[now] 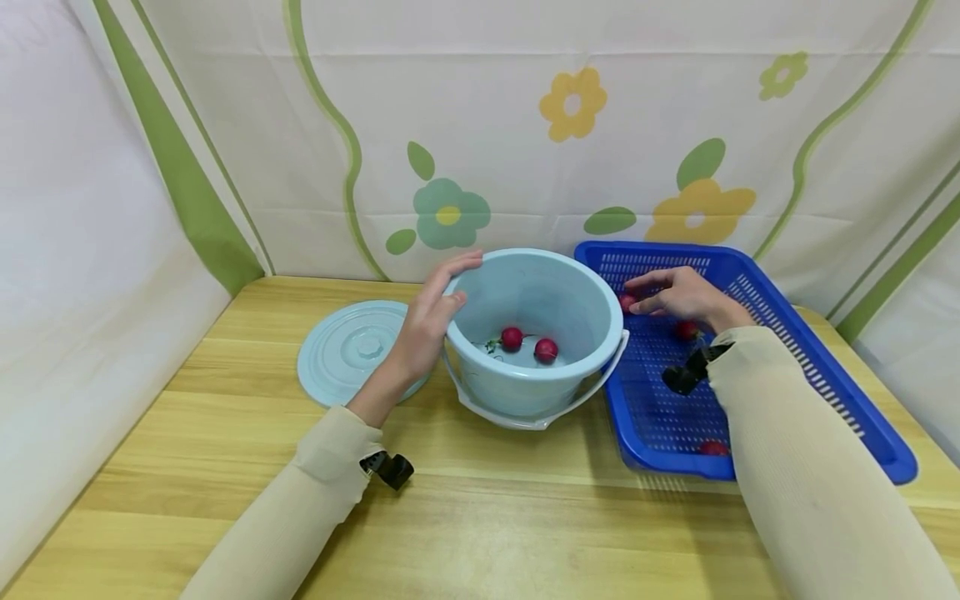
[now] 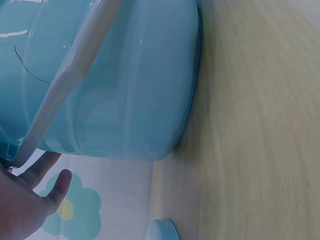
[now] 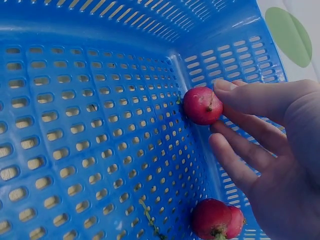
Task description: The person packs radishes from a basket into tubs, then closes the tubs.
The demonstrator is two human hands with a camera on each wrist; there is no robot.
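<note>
Currently, the right hand [image 1: 678,293] pinches a radish [image 3: 202,105] against the left wall of the blue basket [image 1: 817,367], right of centre. The left hand [image 1: 427,321], fingers straight, steadies the light-blue bucket [image 1: 536,350] at centre. Judged step: pick-up; the next move calls for lifting the radish over the bucket rim.

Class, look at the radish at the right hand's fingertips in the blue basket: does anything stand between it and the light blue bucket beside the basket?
Only walls. The radish at the right hand lies against the blue basket wall, and beyond that rises the bucket rim. The bucket stands open; its lid lies on the far side.
</note>
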